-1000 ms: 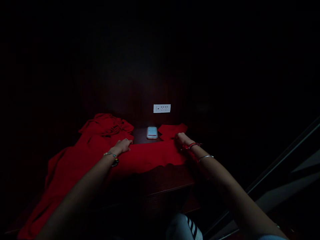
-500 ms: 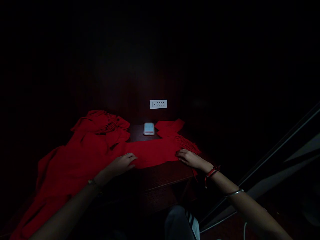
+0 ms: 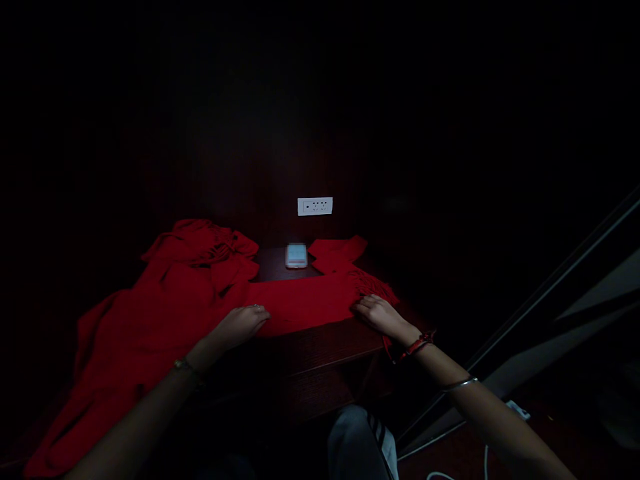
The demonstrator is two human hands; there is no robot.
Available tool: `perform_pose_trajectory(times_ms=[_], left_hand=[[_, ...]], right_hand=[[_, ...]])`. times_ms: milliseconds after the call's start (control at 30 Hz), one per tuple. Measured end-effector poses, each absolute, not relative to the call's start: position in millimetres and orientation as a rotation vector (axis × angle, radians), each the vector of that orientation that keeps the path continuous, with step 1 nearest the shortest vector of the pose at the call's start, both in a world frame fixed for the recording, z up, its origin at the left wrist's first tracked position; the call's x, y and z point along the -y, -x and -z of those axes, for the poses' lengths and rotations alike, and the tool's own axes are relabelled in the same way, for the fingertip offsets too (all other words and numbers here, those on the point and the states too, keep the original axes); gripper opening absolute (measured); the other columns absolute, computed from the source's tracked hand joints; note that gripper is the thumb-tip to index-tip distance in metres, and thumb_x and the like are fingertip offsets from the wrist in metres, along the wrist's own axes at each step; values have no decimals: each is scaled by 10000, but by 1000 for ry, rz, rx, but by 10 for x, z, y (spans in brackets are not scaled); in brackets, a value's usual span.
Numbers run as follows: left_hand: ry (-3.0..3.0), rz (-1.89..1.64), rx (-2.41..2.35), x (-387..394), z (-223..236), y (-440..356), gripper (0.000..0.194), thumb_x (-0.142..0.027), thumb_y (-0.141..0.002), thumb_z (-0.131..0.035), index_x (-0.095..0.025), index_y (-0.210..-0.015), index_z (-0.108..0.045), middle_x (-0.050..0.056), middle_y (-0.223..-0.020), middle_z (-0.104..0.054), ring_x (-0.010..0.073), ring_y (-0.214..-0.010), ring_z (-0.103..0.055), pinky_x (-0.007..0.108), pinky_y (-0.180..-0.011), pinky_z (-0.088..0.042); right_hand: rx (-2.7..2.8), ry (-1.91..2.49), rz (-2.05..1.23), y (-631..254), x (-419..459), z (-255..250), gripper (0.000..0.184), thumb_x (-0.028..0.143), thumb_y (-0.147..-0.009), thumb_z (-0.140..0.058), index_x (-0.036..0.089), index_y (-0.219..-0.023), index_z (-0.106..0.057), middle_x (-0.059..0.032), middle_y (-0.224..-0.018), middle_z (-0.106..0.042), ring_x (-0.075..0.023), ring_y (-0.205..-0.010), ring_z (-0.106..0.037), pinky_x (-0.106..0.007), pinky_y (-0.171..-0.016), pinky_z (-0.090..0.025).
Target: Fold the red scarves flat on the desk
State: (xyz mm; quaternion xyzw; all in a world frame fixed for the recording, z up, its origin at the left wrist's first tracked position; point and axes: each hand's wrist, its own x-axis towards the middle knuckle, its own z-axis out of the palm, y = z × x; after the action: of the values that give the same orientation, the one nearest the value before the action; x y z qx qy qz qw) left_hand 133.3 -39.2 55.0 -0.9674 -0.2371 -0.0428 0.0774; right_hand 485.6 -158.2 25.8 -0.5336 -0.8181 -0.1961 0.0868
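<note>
left hand: fingers bent and close together, on the near edge of the red cloth strip; cannot tell if they pinch it or just press. right hand: fingers curled, at the near right corner of the same strip, next to its fringe; grip hidden, cannot tell how tight or how far open. strip lies mostly flat between the two sets of fingers, on the dark desk, near side close to the desk's front edge. ring on a left finger. beaded bracelet behind the left fingers at the wrist, red bracelet and silver bangle behind the right ones.

left of the left fingers and beyond them: big rumpled red cloth pile, fringe strands on its far part. beyond the right fingers, slightly left: smaller folded red cloth. between that and the pile, past the strip: device with lit screen, screen blurred. farther out, white socket panel on the dark wall. nearer the body than the fingers: knee in light trousers with dark stripes. white cable low, right of the right fingers.
</note>
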Motion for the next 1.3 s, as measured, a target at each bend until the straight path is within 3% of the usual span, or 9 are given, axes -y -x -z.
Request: perform_pose_trajectory(times_ms=[267,467,567,667,767,967,1167,1300], left_hand=[[2912,583,865,383,-476,-1302,250,-138,-853,-283,-181,-949,-510,38,-898,-549,145,-830,-517,258,-755,-407],[3047,438,672,461,-465,-1260,193,-133,-806,-332,-182,-781,-517,18,-821,-525,130,-748,-495,241,-712,-392],[3091,391,584,524,-516,-1271,119,-231,-790,-425,-187,-839,-525,21,-887,-540,146,-814,-503,254,-743,-387],[3080,385,569,552,-542,-1271,182,-311,-757,-501,-191,-891,-528,28,-955,-545,168,-876,-507,276,-783,-382],[3005,394,605,524,-515,-1259,148,-208,-767,-451,-192,-883,-541,32,-936,-556,164,-854,-520,279,-768,-391],[2910,448,660,500,-488,-1248,335,-67,-711,-388,-190,-984,-537,43,-1013,-560,167,-909,-523,293,-812,-394],[2867,372,700,597,-531,-1315,298,-286,-766,-490,-175,-1040,-531,70,-1077,-555,226,-983,-511,364,-855,-378],[2860,357,713,583,-513,-1354,289,-314,-788,-482,-179,-1038,-534,70,-1085,-559,222,-984,-515,365,-871,-365]], right_hand=[[2291,1512,533,-4862,1583,-149,276,300,-851,-415,169,-1059,-540,-90,-874,-600,-192,-827,-517,-334,-765,-373],[2246,1520,474,-4873,1572,-128,252,236,-866,-378,174,-1027,-562,-80,-814,-605,-178,-763,-522,-313,-706,-388],[2211,1532,466,-4888,1565,-119,248,214,-867,-368,180,-980,-586,-81,-802,-604,-177,-757,-521,-308,-695,-385],[2167,1534,442,-4912,1560,-108,243,200,-861,-368,180,-960,-589,-84,-817,-600,-186,-774,-515,-314,-703,-384],[2107,1531,401,-4935,1557,-98,231,189,-853,-372,178,-949,-582,-81,-804,-592,-193,-773,-509,-318,-709,-388],[1965,1555,361,-4949,1552,-88,216,189,-845,-372,196,-942,-565,-74,-799,-584,-208,-765,-505,-339,-697,-395],[1993,1527,348,-4977,1514,-57,209,175,-831,-392,202,-940,-568,-69,-800,-575,-209,-770,-503,-338,-699,-396],[1980,1523,343,-5005,1496,-21,213,151,-820,-394,210,-912,-576,-66,-792,-562,-204,-763,-497,-330,-696,-400]])
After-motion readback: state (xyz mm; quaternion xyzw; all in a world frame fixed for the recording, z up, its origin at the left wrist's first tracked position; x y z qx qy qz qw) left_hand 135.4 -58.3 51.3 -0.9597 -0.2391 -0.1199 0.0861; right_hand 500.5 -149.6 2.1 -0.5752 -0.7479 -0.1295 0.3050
